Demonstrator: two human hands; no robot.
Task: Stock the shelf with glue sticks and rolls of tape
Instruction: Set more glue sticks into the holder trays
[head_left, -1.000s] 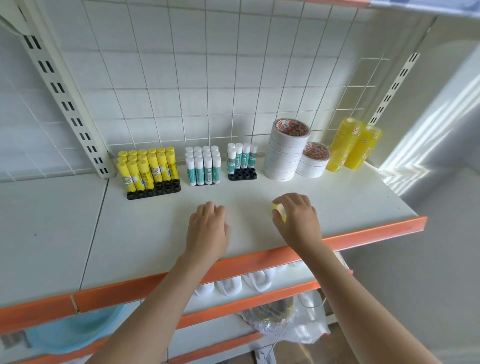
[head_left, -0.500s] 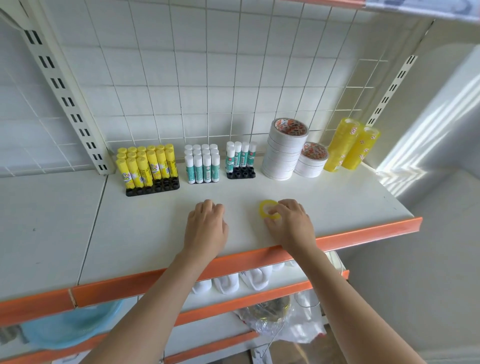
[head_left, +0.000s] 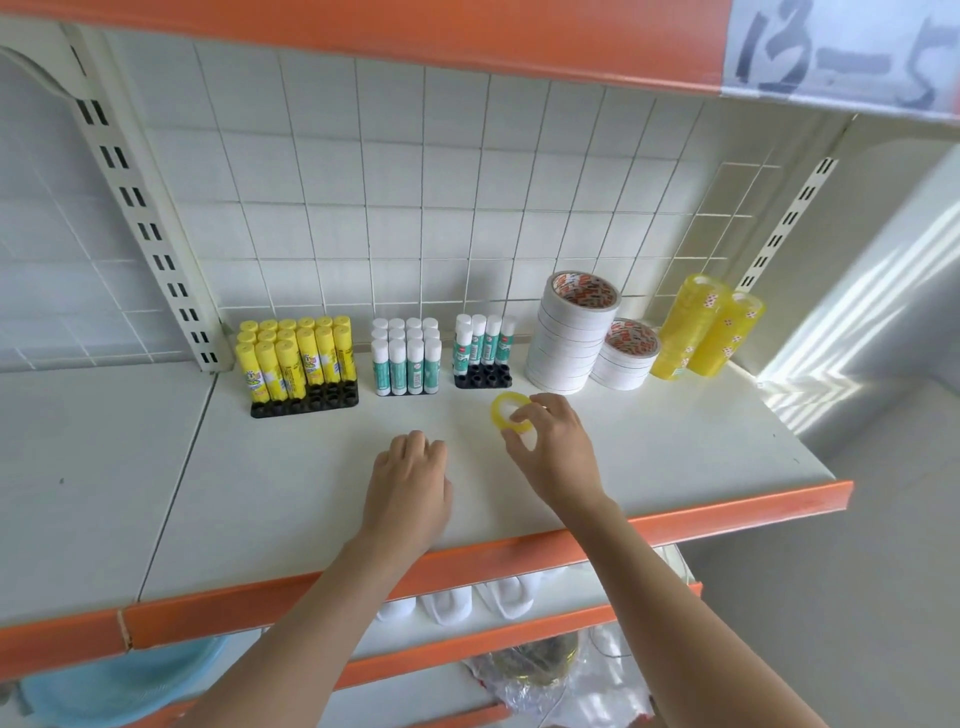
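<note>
**Readable text on the shelves**

Only one marking can be read. A clear plastic label strip (head_left: 841, 52) on the orange edge of the upper shelf (head_left: 467, 47) carries dark handwritten characters that look like "18-5"; the right end runs out of the view. The printing on the glue sticks (head_left: 296, 358) and inside the tape rolls (head_left: 582, 291) is too small and blurred to read.

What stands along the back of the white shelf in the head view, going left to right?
Yellow glue sticks in a black holder → white-capped teal glue sticks → a few teal glue sticks in a small black holder → tall stack of white tape rolls → short stack of white tape rolls → two leaning stacks of clear yellow tape rolls.
</note>
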